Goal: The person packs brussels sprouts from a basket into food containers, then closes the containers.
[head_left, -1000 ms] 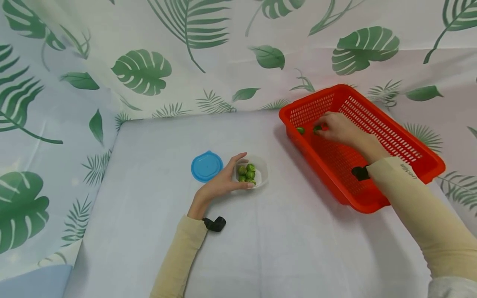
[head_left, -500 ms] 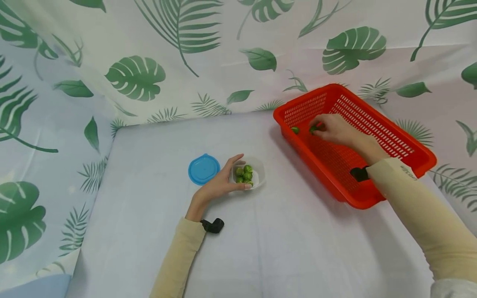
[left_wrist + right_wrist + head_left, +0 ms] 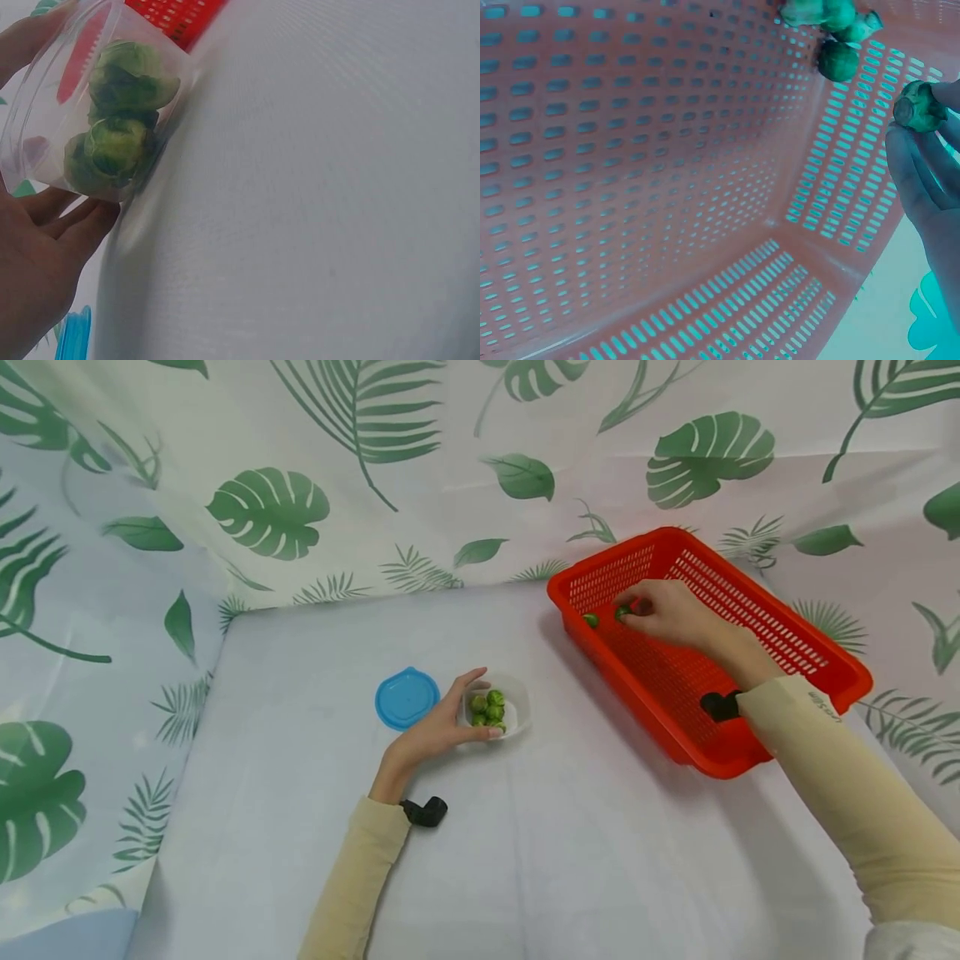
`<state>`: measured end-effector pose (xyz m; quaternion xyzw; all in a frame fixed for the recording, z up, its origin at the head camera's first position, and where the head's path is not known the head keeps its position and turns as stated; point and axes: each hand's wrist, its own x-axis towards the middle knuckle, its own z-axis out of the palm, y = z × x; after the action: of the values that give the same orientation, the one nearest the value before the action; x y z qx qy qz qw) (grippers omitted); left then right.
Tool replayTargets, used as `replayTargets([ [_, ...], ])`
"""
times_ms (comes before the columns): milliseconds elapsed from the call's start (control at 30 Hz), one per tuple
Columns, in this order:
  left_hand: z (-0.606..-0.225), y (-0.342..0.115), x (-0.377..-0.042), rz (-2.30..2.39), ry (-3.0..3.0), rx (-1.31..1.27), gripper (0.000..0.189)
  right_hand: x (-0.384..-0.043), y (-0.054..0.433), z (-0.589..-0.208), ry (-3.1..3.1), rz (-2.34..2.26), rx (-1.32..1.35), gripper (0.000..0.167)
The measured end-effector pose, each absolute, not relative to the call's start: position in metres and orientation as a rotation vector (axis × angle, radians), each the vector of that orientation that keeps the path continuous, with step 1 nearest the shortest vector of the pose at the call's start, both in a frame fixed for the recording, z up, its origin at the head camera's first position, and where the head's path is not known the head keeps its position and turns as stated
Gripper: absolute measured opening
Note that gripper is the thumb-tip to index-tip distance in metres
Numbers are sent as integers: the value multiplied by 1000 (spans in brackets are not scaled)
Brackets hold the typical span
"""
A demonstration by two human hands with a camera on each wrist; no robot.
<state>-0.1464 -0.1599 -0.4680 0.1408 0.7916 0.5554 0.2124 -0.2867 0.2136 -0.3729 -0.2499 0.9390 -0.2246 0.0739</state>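
Observation:
My left hand (image 3: 435,727) holds a small clear plastic container (image 3: 516,700) on the table, thumb at one side and fingers at the other. Several Brussels sprouts (image 3: 491,708) lie inside it, and they also show through its wall in the left wrist view. Over the far left end of the red basket (image 3: 652,668), my right hand (image 3: 667,610) pinches one Brussels sprout (image 3: 919,107) between thumb and fingers. Several other sprouts (image 3: 838,61) lie inside the basket; just one loose sprout (image 3: 591,620) is distinct there from above, at the left end.
A round blue lid (image 3: 407,699) lies flat on the white-covered table (image 3: 300,827), left of the container. The basket stands at an angle on the right, its high slotted walls around the right hand. Leaf-printed cloth (image 3: 420,460) hangs behind and to the left.
The right hand, with the sprout between its fingertips, has risen slightly within the basket. The left hand keeps its hold on the container. The head view has shifted a little.

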Motion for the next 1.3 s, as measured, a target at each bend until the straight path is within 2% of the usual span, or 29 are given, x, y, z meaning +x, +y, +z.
replayTargets([
  [500, -470, -161, -146, 1569, 2177, 391, 99, -268, 213, -356, 2838, -689, -778, 32],
  [733, -468, -160, -145, 1565, 2180, 394, 99, -254, 207, -345, 2801, -813, -684, 34],
  [1000, -470, -161, -143, 1559, 2193, 387, 98, -242, 191, -333, 2689, -999, -660, 30],
  [1300, -468, -159, -144, 1564, 2189, 394, 99, -231, 172, -324, 2678, -967, -735, 24],
])
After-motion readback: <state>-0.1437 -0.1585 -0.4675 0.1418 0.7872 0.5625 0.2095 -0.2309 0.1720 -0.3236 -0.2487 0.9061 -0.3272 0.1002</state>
